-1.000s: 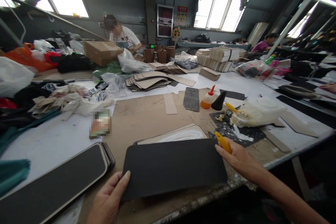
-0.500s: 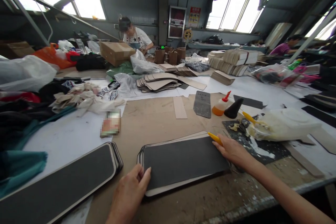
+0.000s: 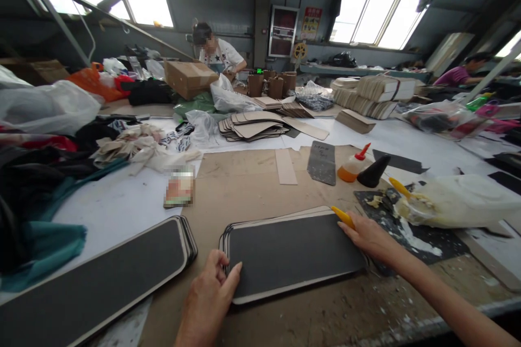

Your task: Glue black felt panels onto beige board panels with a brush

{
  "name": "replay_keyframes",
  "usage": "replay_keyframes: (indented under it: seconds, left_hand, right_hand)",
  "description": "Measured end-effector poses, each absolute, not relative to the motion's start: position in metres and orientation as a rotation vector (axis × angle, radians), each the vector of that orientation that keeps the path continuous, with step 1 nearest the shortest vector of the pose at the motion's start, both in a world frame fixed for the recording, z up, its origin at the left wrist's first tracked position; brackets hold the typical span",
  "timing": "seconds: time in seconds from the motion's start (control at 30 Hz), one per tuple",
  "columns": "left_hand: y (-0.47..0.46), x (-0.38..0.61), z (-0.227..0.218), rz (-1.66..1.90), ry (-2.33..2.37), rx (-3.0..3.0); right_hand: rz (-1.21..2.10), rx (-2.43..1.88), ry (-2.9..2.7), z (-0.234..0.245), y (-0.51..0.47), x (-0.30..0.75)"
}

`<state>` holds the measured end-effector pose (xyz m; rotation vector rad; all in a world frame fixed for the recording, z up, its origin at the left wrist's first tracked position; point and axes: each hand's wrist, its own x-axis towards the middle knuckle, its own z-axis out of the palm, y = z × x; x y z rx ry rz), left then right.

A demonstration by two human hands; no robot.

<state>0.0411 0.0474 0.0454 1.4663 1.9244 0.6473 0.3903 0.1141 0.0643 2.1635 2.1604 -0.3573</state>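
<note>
A dark grey rectangular sheet [image 3: 293, 255] lies on a stack of pale, round-cornered boards [image 3: 280, 285], whose edges show around it. My left hand [image 3: 214, 287] grips the stack's left end, thumb on top of the sheet and fingers curled at the edge. At the far right corner, my right hand [image 3: 366, 233] holds a tool by its yellow handle [image 3: 342, 217]; its working end is hidden. The right fingers rest against the sheet's right end. To the left lies a second stack of boards topped with a dark grey sheet [image 3: 109, 276].
Right of the stack, a glue-smeared dark mat [image 3: 445, 244] bears a whitish container [image 3: 472, 200] with another yellow handle [image 3: 401, 187]. Behind stand an orange-filled bottle [image 3: 349, 170] and a black cone [image 3: 373, 171]. Cloth scraps [image 3: 130, 149] lie left. A co-worker [image 3: 220, 54] bends over the far side.
The view has turned slightly left, so everything appears shifted right. Both hands keep their places on the stack, and the yellow-handled tool stays in my right hand.
</note>
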Motion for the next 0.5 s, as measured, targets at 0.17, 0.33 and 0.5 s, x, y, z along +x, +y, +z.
replay_keyframes:
  seconds: [0.17,0.33,0.5]
  left_hand:
    - [0.041,0.042,0.043,0.754,1.910,1.480]
    - [0.035,0.041,0.039,0.776,1.913,1.634]
    - [0.033,0.037,0.033,0.865,1.901,1.827]
  right_hand:
    - [-0.288,2.167,2.256,0.051,0.116,0.400]
    - [-0.222,2.175,2.307,0.043,0.120,0.407]
    - [-0.150,2.182,2.312,0.039,0.124,0.410]
